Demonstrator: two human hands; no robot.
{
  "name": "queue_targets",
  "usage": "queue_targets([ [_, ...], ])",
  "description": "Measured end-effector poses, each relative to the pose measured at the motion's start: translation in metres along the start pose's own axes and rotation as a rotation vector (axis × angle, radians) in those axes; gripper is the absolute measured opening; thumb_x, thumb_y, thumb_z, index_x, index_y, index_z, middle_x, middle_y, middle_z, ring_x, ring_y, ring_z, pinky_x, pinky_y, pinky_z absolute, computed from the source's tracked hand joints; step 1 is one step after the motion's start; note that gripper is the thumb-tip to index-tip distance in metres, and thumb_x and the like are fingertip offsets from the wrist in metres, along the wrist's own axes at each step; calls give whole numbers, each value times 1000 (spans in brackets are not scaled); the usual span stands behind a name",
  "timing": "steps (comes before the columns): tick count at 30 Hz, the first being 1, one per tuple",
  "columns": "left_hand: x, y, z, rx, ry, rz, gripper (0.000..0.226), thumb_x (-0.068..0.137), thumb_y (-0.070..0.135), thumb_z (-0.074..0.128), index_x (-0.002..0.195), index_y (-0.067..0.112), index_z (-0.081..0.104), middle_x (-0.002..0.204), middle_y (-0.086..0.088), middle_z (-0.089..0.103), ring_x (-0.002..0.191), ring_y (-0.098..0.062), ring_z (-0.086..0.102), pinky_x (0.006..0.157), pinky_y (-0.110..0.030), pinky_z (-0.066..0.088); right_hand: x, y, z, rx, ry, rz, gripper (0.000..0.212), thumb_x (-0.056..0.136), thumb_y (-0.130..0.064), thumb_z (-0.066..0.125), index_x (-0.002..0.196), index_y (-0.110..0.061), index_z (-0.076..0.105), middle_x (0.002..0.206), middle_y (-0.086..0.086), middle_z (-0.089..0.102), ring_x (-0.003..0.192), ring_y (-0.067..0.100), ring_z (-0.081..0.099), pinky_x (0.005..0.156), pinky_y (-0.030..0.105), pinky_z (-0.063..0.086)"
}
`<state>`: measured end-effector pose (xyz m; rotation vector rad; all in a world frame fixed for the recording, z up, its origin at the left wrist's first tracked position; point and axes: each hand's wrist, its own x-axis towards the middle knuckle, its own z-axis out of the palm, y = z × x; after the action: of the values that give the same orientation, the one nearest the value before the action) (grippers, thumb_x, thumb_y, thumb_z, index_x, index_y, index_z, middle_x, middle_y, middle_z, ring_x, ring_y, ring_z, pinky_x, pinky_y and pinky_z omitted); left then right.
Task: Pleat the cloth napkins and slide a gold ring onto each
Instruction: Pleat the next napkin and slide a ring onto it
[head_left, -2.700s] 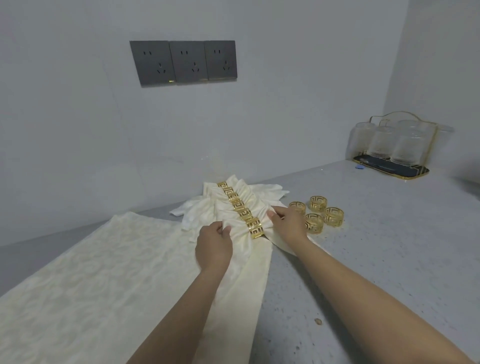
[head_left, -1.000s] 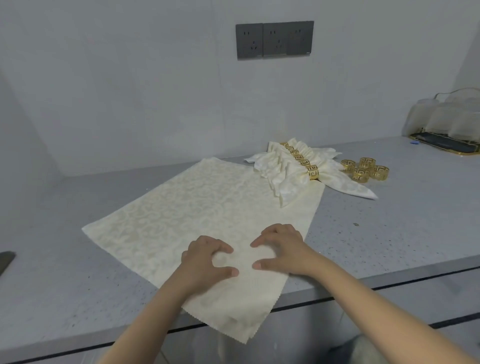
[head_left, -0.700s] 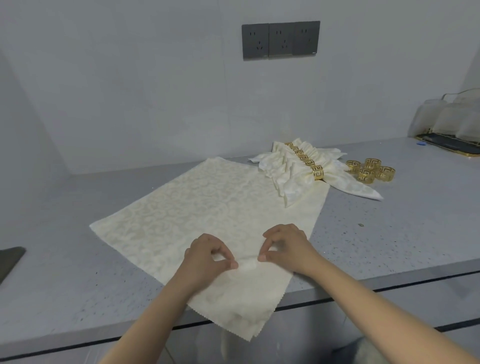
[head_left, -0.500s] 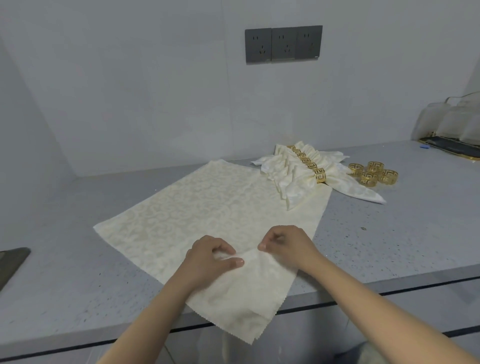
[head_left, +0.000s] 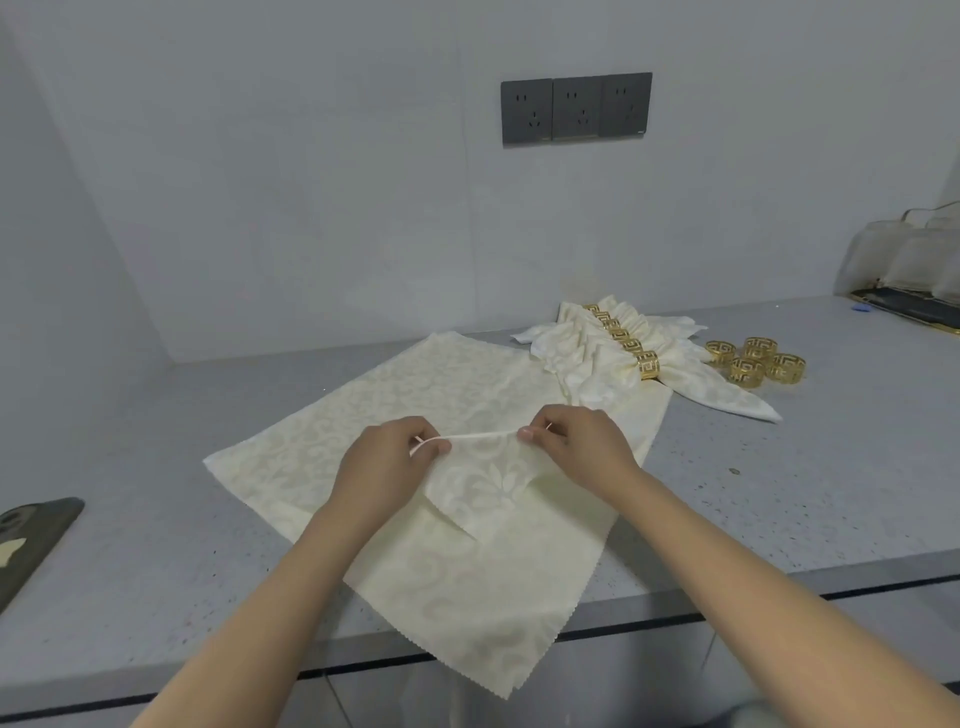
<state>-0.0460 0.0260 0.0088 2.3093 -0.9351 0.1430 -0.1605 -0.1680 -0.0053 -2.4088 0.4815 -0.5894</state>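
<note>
A: Any writing or labels?
B: None legible. Cream damask napkin (head_left: 457, 395) flat on tabletop (head_left: 779, 478), near corner overhanging.
A: Hands?
B: Left hand (head_left: 382, 465), right hand (head_left: 576, 447) both pinch a raised fold.

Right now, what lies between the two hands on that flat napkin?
In the head view, a raised fold of the flat napkin stretches taut between the left hand and the right hand; each pinches one end. Nothing else lies there.

Two bare, sleeveless forearms, no jewellery.
</note>
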Motion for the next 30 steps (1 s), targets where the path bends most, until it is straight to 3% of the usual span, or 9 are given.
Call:
queue_targets([
  [6,4,18,-29,31,45,53,15,89,35,61,77,27,66,68,10,62,66,-6,54,55,-24,35,5,-20,-24,28,49,-84,20,89,-39,62,78,-22,67,61,-18,56,61,-2,51,56,21,34],
  [11,4,29,-60,48,-207,-54,21,87,39,65,75,22,68,57,12,52,49,-3,47,51,-21,36,-4,-42,-43,76,-165,-84,22,88,-32,65,74,-15,65,43,-30,48,49,-10,48,48,9,33],
  [14,2,26,-72,61,-381,-81,26,88,40,64,81,15,68,46,18,52,42,3,47,47,-14,33,-8,-52,-51,95,-313,-80,26,90,-30,63,79,-7,66,37,-25,45,41,-8,46,44,6,30],
  [16,2,22,-76,60,-425,-87,26,88,39,64,84,13,69,42,25,50,41,8,46,47,-14,31,-6,-57,-52,109,-365,-80,26,90,-29,63,80,-5,65,36,-25,44,39,-8,46,41,5,30],
  [19,12,11,-72,42,-381,-96,23,88,37,64,81,15,69,40,20,48,39,5,44,46,-14,30,8,-52,-41,90,-357,-70,24,88,-32,65,79,-10,67,38,-24,47,40,-6,46,42,6,29],
  [22,31,-8,-55,73,-284,-117,23,87,37,66,74,18,67,55,14,50,51,-2,46,54,-21,35,34,-35,-21,-2,-333,-74,14,84,-34,69,78,-21,67,56,-15,53,52,0,47,52,16,33],
  [26,56,-35,-20,127,-206,-141,21,85,40,65,70,26,62,76,12,54,68,-5,50,62,-27,37,66,-13,11,-92,-300,-23,11,84,-28,68,91,-21,67,75,-12,53,72,6,51,61,20,37],
  [28,65,-46,-2,126,-179,-145,15,87,38,63,78,26,63,80,11,55,75,-9,53,65,-28,39,78,-3,28,-136,-252,-11,18,84,-27,68,101,-22,67,85,-10,58,87,12,56,73,25,39],
  [30,66,-54,10,120,-147,-103,12,88,35,63,94,24,66,92,8,59,88,-13,57,79,-31,44,81,5,41,-164,-188,-71,20,84,-27,69,103,-26,69,96,-7,64,98,15,58,85,28,40],
])
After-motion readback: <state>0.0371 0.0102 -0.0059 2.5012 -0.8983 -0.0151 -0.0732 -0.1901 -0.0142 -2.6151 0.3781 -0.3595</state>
